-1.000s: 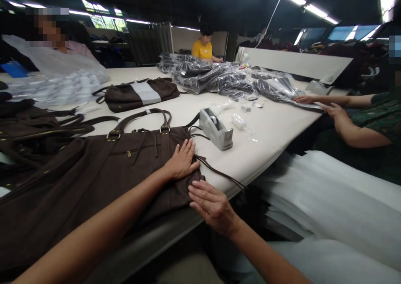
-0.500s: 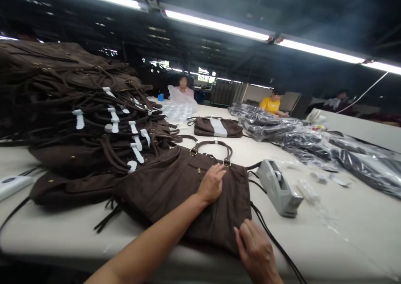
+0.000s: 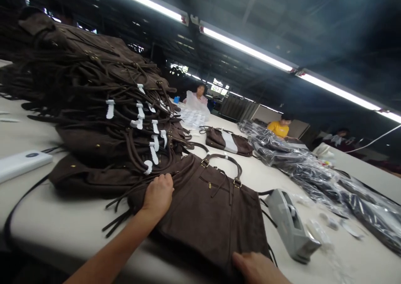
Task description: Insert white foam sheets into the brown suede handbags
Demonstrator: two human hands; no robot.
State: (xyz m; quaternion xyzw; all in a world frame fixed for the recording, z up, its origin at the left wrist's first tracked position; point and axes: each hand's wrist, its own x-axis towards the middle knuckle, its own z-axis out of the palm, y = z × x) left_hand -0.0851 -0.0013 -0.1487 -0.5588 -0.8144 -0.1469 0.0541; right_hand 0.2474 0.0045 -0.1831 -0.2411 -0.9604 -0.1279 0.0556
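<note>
A dark brown handbag point(image 3: 206, 213) lies flat near the table's front edge. Its two looped handles, brass rings and small zip pocket face away from me. My left hand point(image 3: 159, 196) is closed at the bag's left side, its fingers curled into the fabric. At the near right corner, my right hand point(image 3: 258, 268) pinches the lower edge; its thumb rests on top and its other fingers are mostly hidden. Thin dark cords stick out from both sides of the bag.
To the left rises a tall pile of brown bags point(image 3: 103, 79) with white tags. A grey tape dispenser point(image 3: 293, 225) stands at right. Behind lie a banded brown bag point(image 3: 216, 138) and plastic-wrapped bags point(image 3: 282, 150). A white device point(image 3: 21, 165) sits far left. Several people work beyond.
My left hand has moved from the bag's middle, near the zip pocket, to its left side. My right hand has stayed at the near right corner. The view has shifted left.
</note>
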